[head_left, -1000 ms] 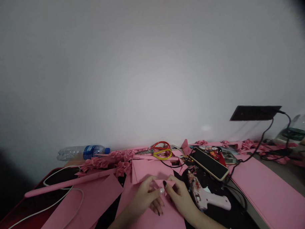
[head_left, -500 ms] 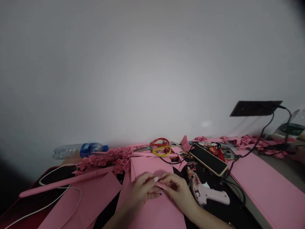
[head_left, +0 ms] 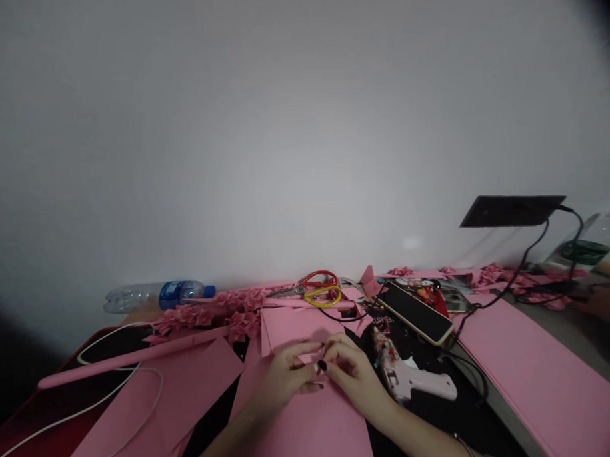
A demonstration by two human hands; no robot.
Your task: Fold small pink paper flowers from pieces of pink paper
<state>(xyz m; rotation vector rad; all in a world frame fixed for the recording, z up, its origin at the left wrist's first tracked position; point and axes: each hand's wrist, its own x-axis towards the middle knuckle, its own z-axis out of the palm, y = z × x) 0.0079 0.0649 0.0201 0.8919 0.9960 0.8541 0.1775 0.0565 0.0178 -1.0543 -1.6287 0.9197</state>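
Observation:
My left hand (head_left: 285, 378) and my right hand (head_left: 354, 372) meet over a pink paper sheet (head_left: 306, 428) near the bottom middle. Both pinch a small folded piece of pink paper (head_left: 312, 357) between their fingertips. The fingers of each hand are closed on it. The nails are painted dark and light. A pink glue gun (head_left: 413, 379) lies just right of my right hand.
Folded pink paper flowers (head_left: 208, 315) and a plastic water bottle (head_left: 157, 295) lie at the back left. Red and yellow scissors (head_left: 320, 288) sit behind the hands. A phone (head_left: 415, 312), black cables, a dark lamp head (head_left: 512, 210) and more pink sheets (head_left: 540, 380) are right. White cable (head_left: 105, 402) left.
The hands have drawn closer together and folded the small pink piece tighter; its spread point seen a second ago is now hidden between the fingers. The view has tilted slightly.

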